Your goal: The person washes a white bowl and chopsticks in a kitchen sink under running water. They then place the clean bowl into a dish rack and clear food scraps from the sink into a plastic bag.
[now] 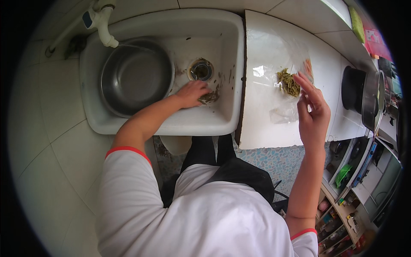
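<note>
Down in the white sink, my left hand reaches onto dark green scraps just below the drain; its fingertips are partly hidden, so I cannot tell if it grips any. My right hand is raised over the white counter, fingers bent; whether it holds anything is unclear. Beside its fingertips, a pile of greenish shredded food lies on a clear plastic bag. A large metal basin stands in the sink's left side, with a thin stream of water running from the faucet.
A dark pot and a metal pan stand at the counter's right end. Above them a shelf holds a green sponge and a pink package. Open shelving with various items is at the lower right.
</note>
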The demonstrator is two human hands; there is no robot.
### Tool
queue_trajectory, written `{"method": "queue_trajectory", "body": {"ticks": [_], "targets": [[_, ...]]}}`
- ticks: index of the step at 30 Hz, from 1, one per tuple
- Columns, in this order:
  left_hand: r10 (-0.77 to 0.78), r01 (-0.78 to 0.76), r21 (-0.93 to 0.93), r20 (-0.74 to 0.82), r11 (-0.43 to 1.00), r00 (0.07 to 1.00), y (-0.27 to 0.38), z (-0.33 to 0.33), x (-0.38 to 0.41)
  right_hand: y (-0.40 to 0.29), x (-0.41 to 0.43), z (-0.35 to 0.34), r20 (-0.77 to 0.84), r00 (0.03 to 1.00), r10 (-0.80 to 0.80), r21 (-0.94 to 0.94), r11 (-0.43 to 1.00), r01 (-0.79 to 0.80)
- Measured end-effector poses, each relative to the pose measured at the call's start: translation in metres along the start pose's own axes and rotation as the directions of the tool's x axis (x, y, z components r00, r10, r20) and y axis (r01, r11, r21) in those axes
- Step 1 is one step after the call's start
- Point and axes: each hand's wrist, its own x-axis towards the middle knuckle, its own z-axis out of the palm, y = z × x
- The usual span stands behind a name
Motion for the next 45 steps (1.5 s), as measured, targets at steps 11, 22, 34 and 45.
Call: {"method": "queue_trajectory", "body": {"ticks": [11, 22, 34, 45], "targets": [[0.010, -0.020, -0.123, -0.080, 0.992, 0.997, 0.010, 0.035, 0.030, 0.004, -0.006, 0.003, 0.011, 1.000, 0.011, 0.014, 1.000, -0.011], [-0.106, 0.094, -0.522, 0.007, 0.848, 0.994, 0.013, 0.081, 0.043, 0.000, -0.004, 0.004, 0.014, 1.000, -0.016, -0.017, 1.000, 0.017], [-0.031, 0.384, -0.865, 0.396, 0.324, 0.918, 0.067, -0.004, 0.018, -0.018, 0.000, -0.001, 0.048, 0.998, 0.041, 0.006, 0.999, -0.042], [-0.305, -0.440, -0.891, -0.390, -0.113, 0.869, 0.172, -0.125, 0.056, -0.017, 0.005, -0.007, 0.050, 0.996, 0.072, 0.023, 0.997, -0.073]]}}
